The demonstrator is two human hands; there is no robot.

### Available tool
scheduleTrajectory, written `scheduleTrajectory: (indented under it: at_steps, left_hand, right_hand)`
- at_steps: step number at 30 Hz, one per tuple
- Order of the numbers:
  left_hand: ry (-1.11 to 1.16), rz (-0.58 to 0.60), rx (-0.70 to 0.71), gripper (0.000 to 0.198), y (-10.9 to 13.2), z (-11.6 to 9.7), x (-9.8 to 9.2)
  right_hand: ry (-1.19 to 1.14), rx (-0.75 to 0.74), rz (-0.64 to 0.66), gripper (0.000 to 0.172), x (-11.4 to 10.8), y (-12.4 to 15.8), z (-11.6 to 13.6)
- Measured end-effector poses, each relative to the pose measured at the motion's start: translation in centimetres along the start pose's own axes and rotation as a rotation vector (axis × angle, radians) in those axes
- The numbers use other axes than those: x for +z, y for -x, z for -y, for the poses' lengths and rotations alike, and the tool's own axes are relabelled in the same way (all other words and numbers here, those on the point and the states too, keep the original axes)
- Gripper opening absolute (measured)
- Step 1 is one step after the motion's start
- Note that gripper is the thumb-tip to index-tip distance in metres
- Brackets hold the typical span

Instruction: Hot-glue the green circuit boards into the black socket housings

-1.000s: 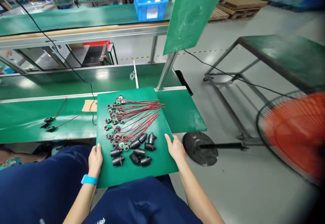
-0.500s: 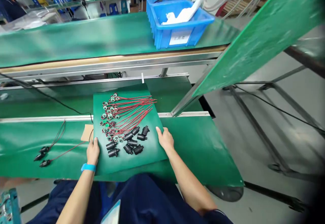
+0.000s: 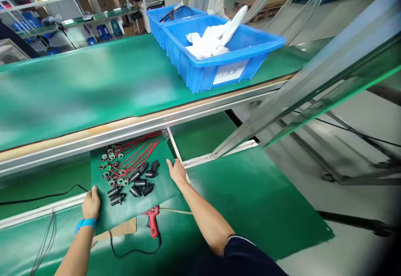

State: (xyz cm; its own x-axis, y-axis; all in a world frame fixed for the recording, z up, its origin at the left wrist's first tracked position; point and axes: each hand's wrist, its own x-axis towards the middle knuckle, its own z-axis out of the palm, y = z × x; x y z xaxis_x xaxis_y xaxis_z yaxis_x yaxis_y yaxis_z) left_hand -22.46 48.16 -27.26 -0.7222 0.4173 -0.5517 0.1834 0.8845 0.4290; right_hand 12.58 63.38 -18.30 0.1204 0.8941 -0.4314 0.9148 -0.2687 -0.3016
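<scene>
My left hand [image 3: 91, 204] grips the left edge of a flat green board [image 3: 164, 182], thumb on top. At the board's right edge, my right hand [image 3: 177, 171] is closed on it the same way. Several small round parts with red wires [image 3: 138, 157] lie on the board, their wires pointing to the right. In front of them are several black plastic sockets [image 3: 136, 190]. The board's far part reaches under the upper shelf, which hides its back edge. A red glue gun [image 3: 153, 221] with a black cord lies on the bench by the board's near edge.
Above the board runs a green upper shelf [image 3: 78, 96] with a metal front rail. Blue bins [image 3: 200, 69] stand on it, one with white material inside. A slanted metal post [image 3: 238, 130] rises at the right. A cardboard piece [image 3: 123, 228] and loose wires [image 3: 46, 238] lie on the bench [image 3: 238, 201].
Both hands have carried the board forward, partly under the upper shelf. The glue gun and more of the cardboard have come into view. The camera view has shifted as well.
</scene>
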Motion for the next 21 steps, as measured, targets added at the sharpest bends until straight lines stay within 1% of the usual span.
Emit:
scheduleTrajectory:
  at_steps: [3,5,10,15,21]
  left_hand:
    - [-0.019,0.007,-0.005,0.034,-2.2,-0.8,0.4]
    - [-0.033,0.017,-0.007,0.034,-3.3,-1.2,0.9]
    - [-0.065,0.054,-0.001,0.035,-4.8,-2.5,2.7]
    - [-0.077,0.091,0.031,0.035,-5.1,-4.5,5.2]
    - [-0.079,0.126,0.089,0.035,-4.1,-7.5,8.9]
  right_hand:
    - [-0.032,0.048,-0.019,0.043,1.2,-1.7,1.1]
    - [-0.047,0.064,-0.016,0.043,1.8,-2.7,1.3]
    - [-0.057,0.092,-0.042,0.042,2.4,-4.8,0.6]
    - [-0.047,0.128,-0.076,0.043,1.4,-6.5,-1.2]
    - [-0.039,0.188,-0.115,0.044,-1.5,-8.2,-4.0]
